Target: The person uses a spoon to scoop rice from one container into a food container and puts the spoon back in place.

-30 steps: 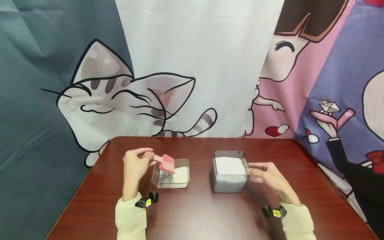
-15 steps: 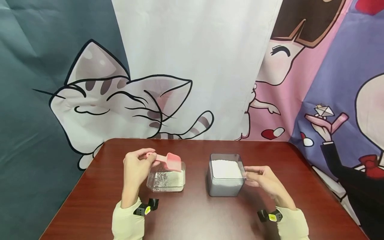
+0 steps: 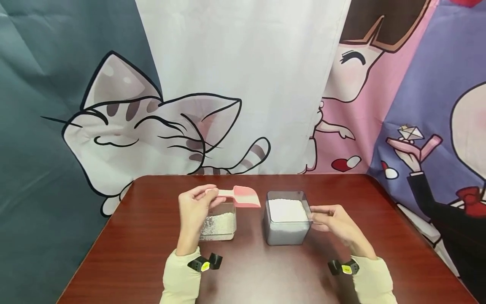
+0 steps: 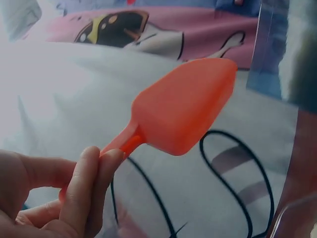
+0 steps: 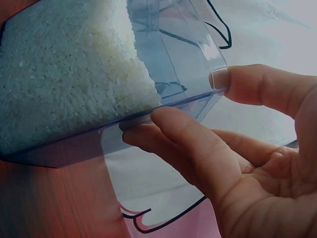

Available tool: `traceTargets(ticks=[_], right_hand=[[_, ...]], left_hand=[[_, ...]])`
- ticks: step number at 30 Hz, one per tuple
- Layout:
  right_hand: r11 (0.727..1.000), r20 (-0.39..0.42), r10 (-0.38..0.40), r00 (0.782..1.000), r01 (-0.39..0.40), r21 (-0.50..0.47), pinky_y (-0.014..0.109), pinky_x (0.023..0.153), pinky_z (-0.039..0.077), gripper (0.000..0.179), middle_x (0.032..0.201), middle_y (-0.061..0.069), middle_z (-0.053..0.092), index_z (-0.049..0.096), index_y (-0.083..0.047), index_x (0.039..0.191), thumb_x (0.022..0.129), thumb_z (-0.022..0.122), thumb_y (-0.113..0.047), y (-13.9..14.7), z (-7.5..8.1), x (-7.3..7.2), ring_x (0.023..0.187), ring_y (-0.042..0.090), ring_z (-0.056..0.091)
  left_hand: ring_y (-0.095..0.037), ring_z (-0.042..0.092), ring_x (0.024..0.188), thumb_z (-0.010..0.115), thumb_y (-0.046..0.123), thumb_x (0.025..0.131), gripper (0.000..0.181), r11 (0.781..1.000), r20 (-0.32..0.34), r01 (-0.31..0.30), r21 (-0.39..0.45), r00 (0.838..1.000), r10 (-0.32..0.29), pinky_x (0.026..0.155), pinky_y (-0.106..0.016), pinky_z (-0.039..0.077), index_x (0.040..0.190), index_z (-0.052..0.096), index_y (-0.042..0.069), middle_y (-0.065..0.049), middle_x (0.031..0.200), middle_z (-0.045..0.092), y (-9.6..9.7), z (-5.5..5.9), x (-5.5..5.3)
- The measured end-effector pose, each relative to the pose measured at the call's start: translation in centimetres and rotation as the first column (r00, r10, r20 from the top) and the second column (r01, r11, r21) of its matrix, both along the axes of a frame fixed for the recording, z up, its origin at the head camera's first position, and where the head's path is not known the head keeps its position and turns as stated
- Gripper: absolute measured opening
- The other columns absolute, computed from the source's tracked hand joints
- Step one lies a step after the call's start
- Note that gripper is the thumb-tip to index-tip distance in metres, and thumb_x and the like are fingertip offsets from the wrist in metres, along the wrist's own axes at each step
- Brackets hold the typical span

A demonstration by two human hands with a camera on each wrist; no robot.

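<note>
My left hand [image 3: 195, 209] pinches the handle of a pink scoop [image 3: 244, 197] between thumb and fingers. The scoop hangs in the air between two containers, its underside facing the left wrist camera; whether grains lie in it is hard to tell. Partly behind that hand sits a shallow clear dish [image 3: 229, 237] with some rice [image 3: 222, 221] in it. To its right stands a deeper clear container [image 3: 287, 236], well filled with white rice [image 5: 64, 74]. My right hand [image 3: 338, 226] grips this container at one corner, its fingers against the outer walls.
Both containers stand on a reddish-brown table [image 3: 250, 278]. A printed curtain [image 3: 243, 55] with a cartoon cat hangs behind the table's far edge. Each wrist carries a small black camera, such as the left wrist camera [image 3: 205, 262].
My left hand has moved the scoop rightward and up, from over the shallow dish toward the deep container. My right hand keeps its hold on the container.
</note>
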State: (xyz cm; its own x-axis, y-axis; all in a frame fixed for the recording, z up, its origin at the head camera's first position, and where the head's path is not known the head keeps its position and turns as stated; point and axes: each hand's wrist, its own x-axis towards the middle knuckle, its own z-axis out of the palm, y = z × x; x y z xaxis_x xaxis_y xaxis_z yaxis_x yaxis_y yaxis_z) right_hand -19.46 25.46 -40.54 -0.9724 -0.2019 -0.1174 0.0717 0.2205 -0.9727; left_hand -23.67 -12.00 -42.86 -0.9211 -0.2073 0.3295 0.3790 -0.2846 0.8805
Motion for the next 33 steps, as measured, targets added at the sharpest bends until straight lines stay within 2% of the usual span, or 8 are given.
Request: traceTargets(ticks=[3,5,7,11,14,20,29,33], right_hand=[[1.0,0.011,0.005,1.0,-0.005,-0.007,0.039,0.081,0.054,0.048,0.111,0.023,0.061,0.049,0.012,0.123,0.085,0.064,-0.014,0.0,0.1,-0.1,0.092,0.024,0.066],[1.0,0.009,0.006,1.0,-0.006,-0.009,0.039,0.08,0.054,0.048,0.109,0.023,0.062,0.049,0.013,0.122,0.085,0.065,-0.013,-0.1,0.1,-0.3,0.091,0.025,0.066],[1.0,0.007,0.002,1.0,-0.002,-0.019,0.04,0.081,0.054,0.048,0.108,0.023,0.062,0.05,0.014,0.122,0.084,0.065,-0.012,-0.2,0.0,-0.4,0.09,0.025,0.066],[1.0,-0.003,0.01,1.0,-0.01,-0.012,0.043,0.083,0.053,0.048,0.11,0.024,0.061,0.05,0.014,0.122,0.085,0.064,-0.013,-0.1,-0.1,-0.2,0.091,0.024,0.066],[1.0,-0.005,0.026,1.0,-0.026,0.006,0.043,0.084,0.052,0.049,0.114,0.025,0.059,0.049,0.013,0.123,0.085,0.064,-0.015,0.0,-0.1,0.0,0.094,0.024,0.065],[1.0,-0.006,0.018,1.0,-0.018,0.003,0.046,0.085,0.051,0.05,0.115,0.025,0.059,0.049,0.012,0.123,0.085,0.065,-0.016,0.0,0.1,0.0,0.094,0.023,0.064],[1.0,0.003,0.026,1.0,-0.026,-0.002,0.045,0.084,0.051,0.049,0.111,0.025,0.06,0.048,0.013,0.124,0.086,0.063,-0.015,0.1,0.1,0.1,0.092,0.024,0.065],[1.0,-0.001,0.018,1.0,-0.018,0.012,0.045,0.084,0.052,0.049,0.113,0.025,0.059,0.049,0.012,0.123,0.086,0.064,-0.016,0.0,0.2,0.2,0.093,0.025,0.065]], left_hand=[[-0.032,0.067,0.062,0.069,0.003,0.077,0.022,0.998,0.048,-0.036,-0.054,0.998,0.039,0.058,-0.037,0.058,0.097,0.065,-0.008,-0.024,0.078,0.067,1.8,2.2,1.6],[-0.031,0.067,0.061,0.068,0.002,0.077,0.024,0.993,0.112,-0.063,-0.097,0.991,0.074,0.059,-0.034,0.058,0.1,0.063,-0.006,-0.025,0.077,0.066,3.1,4.9,3.3],[-0.028,0.067,0.06,0.068,0.001,0.078,0.028,0.989,0.145,-0.072,-0.132,0.985,0.091,0.059,-0.031,0.058,0.104,0.061,-0.002,-0.024,0.077,0.066,4.1,6.4,4.2],[-0.025,0.067,0.058,0.068,0.001,0.078,0.022,0.969,0.125,-0.093,-0.228,0.984,0.124,0.057,-0.028,0.058,0.099,0.06,-0.004,-0.021,0.073,0.066,5.9,7.7,4.7],[-0.022,0.067,0.056,0.068,0.003,0.078,0.013,0.944,0.038,-0.12,-0.306,0.99,0.137,0.054,-0.025,0.057,0.089,0.064,-0.004,-0.016,0.068,0.066,7.1,8.1,4.5],[-0.009,0.065,0.053,0.068,0.004,0.077,0.009,0.853,-0.132,-0.195,-0.484,0.98,0.15,0.051,-0.019,0.055,0.086,0.068,0.001,-0.005,0.064,0.067,8.9,9.1,3.8],[-0.011,0.058,0.057,0.065,0.007,0.073,0.009,0.656,-0.223,-0.297,-0.694,0.955,0.197,0.054,-0.022,0.049,0.081,0.07,0.004,0.004,0.054,0.061,11.2,9.6,2.8],[-0.016,0.055,0.058,0.063,0.005,0.073,0.007,0.628,-0.23,-0.294,-0.72,0.956,0.184,0.051,-0.021,0.048,0.077,0.068,0.003,0.003,0.052,0.055,12.1,9.4,2.5]])
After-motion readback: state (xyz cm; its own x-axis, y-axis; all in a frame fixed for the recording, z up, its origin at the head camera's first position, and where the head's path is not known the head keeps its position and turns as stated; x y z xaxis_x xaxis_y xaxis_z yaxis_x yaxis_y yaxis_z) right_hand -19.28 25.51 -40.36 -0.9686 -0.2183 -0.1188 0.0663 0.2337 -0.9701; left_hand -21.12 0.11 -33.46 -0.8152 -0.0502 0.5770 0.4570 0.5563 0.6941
